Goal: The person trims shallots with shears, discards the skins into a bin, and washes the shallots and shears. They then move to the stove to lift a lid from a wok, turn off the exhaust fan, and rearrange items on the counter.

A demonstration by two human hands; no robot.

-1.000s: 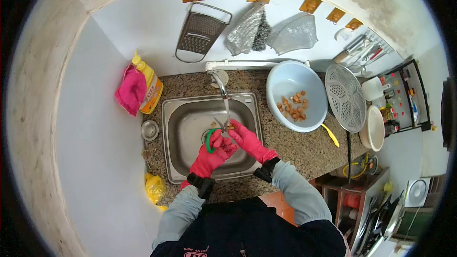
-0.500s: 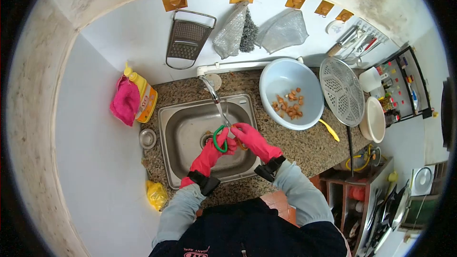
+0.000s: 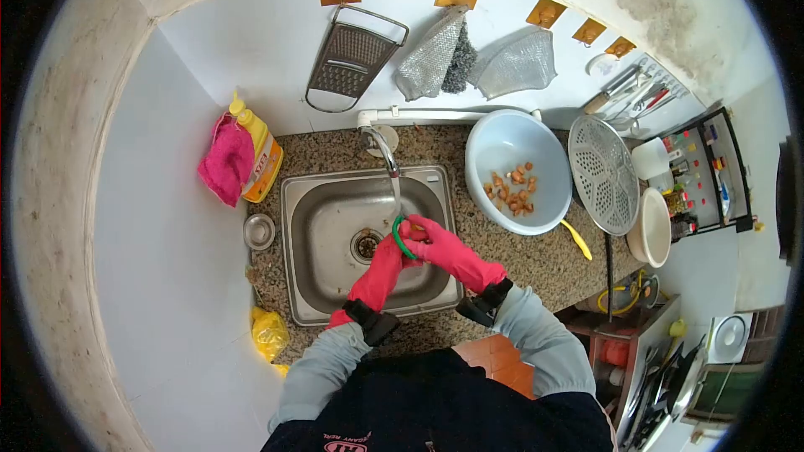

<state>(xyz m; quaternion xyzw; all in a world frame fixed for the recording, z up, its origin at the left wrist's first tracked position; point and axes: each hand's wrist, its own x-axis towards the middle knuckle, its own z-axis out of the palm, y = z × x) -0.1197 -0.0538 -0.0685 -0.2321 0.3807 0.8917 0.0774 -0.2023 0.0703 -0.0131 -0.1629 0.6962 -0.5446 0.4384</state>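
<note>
In pink rubber gloves, my two hands meet over the right part of the steel sink [image 3: 306, 285]. My left hand [image 3: 388, 265] is closed beside the green-handled scissors [image 3: 400, 243] and grips them from below. Fingers of my right hand [image 3: 440, 249] are closed on the scissors from the right, just behind the green loop. The gloves cover most of the scissors, and the blades are hard to make out. Water runs from the faucet [image 3: 387, 152] directly above and reaches the gloved fingers.
A light blue basin [image 3: 490, 146] with several orange-brown pieces stands right of the sink, beside a yellow handle [image 3: 577, 239]. Farther right are a perforated skimmer [image 3: 603, 172] and a cream bowl [image 3: 650, 226]. A yellow bottle [image 3: 266, 163] with a pink cloth [image 3: 228, 159] stands left.
The scissors have turned in my hands: the blades and orange loop that showed before are now mostly hidden. My hands have drawn closer together. The whole view has shifted slightly.
</note>
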